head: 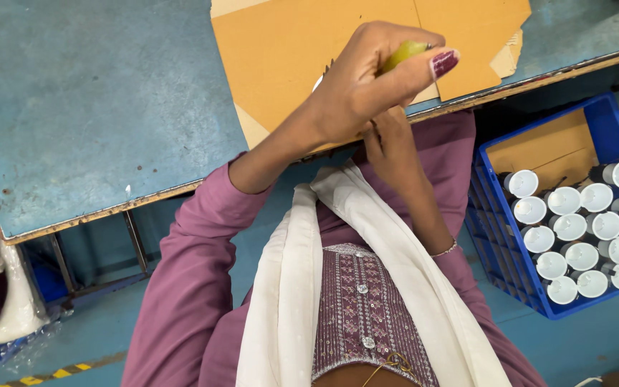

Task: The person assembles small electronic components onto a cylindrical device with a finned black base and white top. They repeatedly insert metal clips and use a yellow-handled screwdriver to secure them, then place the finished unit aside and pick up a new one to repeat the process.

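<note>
The person is wearing a mauve top with long sleeves (188, 244) pushed up the forearms. Its front panel (360, 308) is showing a woven pattern of small squares, with sequins and round buttons running down the middle. A white scarf (302, 287) is hanging around the neck in two long bands. A thin bracelet (444, 250) is circling the right wrist, and the left thumbnail (443, 63) is wearing glittery dark-red polish.
</note>
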